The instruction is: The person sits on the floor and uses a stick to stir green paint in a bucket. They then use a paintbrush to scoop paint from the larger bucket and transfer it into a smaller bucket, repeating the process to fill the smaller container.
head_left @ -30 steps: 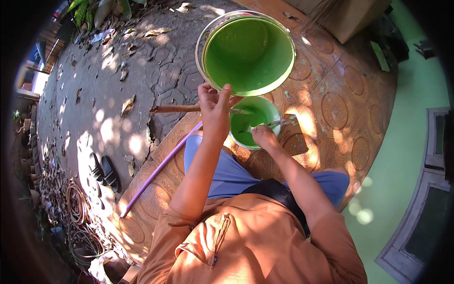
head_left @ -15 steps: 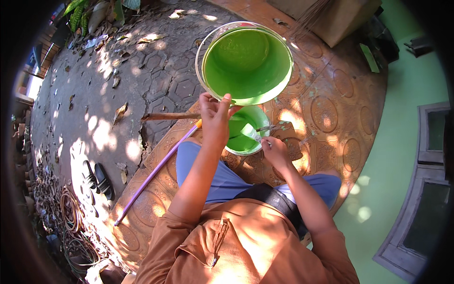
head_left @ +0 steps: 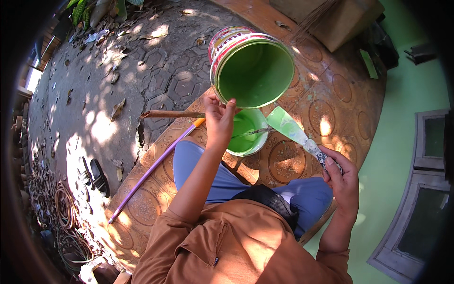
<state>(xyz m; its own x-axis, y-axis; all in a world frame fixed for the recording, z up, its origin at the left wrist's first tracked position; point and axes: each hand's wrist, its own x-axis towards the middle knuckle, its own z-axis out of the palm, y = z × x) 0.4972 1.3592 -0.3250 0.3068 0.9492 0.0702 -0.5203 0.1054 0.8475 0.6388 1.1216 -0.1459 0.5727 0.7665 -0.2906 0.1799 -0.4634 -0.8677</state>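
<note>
A large paint bucket (head_left: 253, 66), green inside, is tilted on the patterned tile floor. My left hand (head_left: 217, 118) grips its near rim. Just below the bucket sits a small green bowl (head_left: 248, 135) holding green paint, with a thin metal handle across it. My right hand (head_left: 338, 173) is off to the right, holding a scraper (head_left: 293, 130) by its handle; the flat blade is coated in green paint and points toward the bowl.
A wooden stick (head_left: 172, 114) and a purple pole with an orange tip (head_left: 153, 168) lie to the left. Black sandals (head_left: 94, 177) rest on the paved ground. A green wall with a window frame (head_left: 425, 189) is at the right. A box (head_left: 336, 19) stands at the top.
The big bucket has been tipped toward me by my left hand. My right hand has pulled away from the bowl to the right, lifting the paint-coated scraper out.
</note>
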